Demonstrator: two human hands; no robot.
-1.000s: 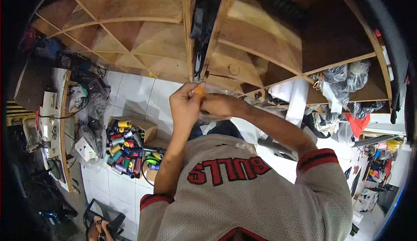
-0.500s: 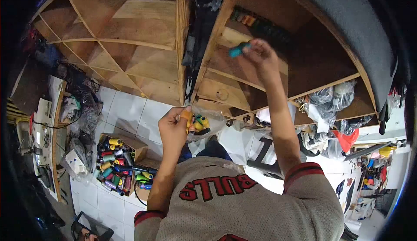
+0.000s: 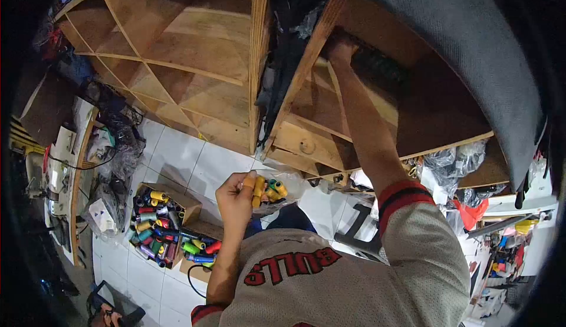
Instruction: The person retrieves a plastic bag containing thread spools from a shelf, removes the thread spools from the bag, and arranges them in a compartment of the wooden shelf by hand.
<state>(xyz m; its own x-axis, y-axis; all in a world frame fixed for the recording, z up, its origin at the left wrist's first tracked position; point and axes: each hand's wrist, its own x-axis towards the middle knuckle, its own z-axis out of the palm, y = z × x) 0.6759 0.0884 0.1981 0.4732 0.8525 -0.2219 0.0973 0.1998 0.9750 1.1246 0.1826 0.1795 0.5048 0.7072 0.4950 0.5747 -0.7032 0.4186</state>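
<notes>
White tiles (image 3: 184,157) are lying beneath a wooden shelf (image 3: 259,62). The left hand (image 3: 233,194) is pinching an orange spool (image 3: 249,182) beside bagged spools (image 3: 275,191); floor is showing between shelf and box (image 3: 191,210). Inside the shelf's edges, the right hand (image 3: 340,50) is hiding its fingers; their grip I cannot tell.

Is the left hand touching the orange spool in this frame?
Touching. The head view shows it: the left hand pinches the orange spool between thumb and fingers, with no gap visible.
</notes>
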